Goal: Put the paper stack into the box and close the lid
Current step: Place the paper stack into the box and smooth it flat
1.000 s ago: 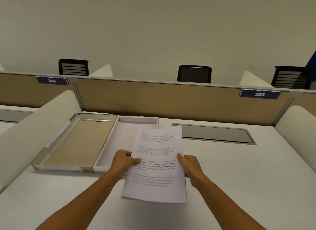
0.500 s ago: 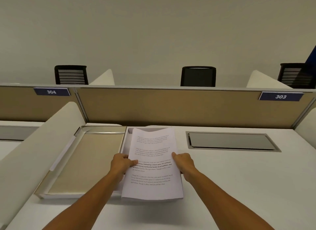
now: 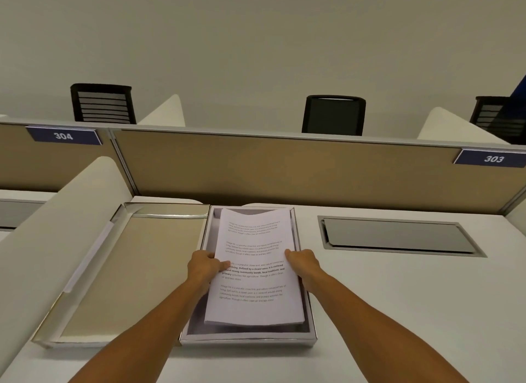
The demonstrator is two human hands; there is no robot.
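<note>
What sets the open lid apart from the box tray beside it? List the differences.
The lid shows a bare tan lining, while the box tray is pale grey inside. The lid is empty; the tray has the paper stack in it, gripped by the left hand and right hand. Both are shallow, rectangular, silver-edged, and flat on the desk.

White paper stack (image 3: 254,271), black print.
I see a beige lid (image 3: 133,274), white box (image 3: 247,338), navy number signs (image 3: 64,135).
</note>
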